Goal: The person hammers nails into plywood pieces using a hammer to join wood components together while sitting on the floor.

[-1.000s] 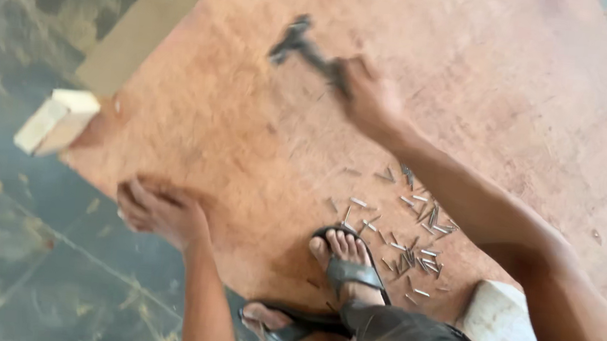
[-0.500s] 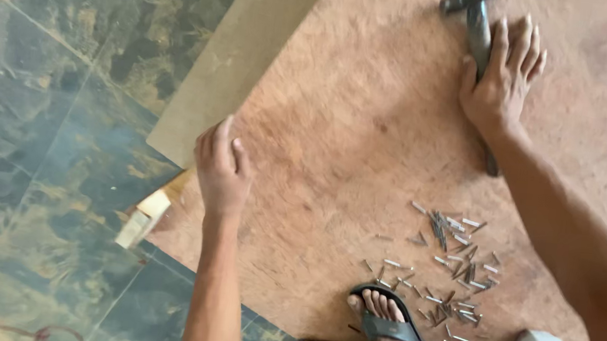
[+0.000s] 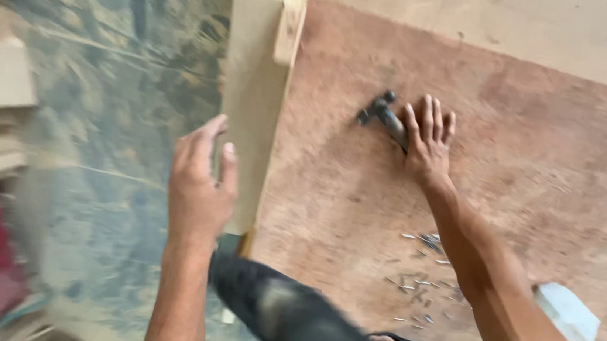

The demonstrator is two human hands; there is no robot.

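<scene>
scattered nails (image 3: 419, 278) and a white block (image 3: 568, 314) lie near the hammer (image 3: 383, 117).

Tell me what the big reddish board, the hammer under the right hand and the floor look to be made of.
Reddish board: probably plywood, matt reddish-brown face with faint grain and scuffs.
Hammer: dark head, likely metal, dull finish; the right hand lies flat over its handle, so the handle's material is unclear.
Floor: blurred, mottled grey-green, possibly stone or tile.
</scene>
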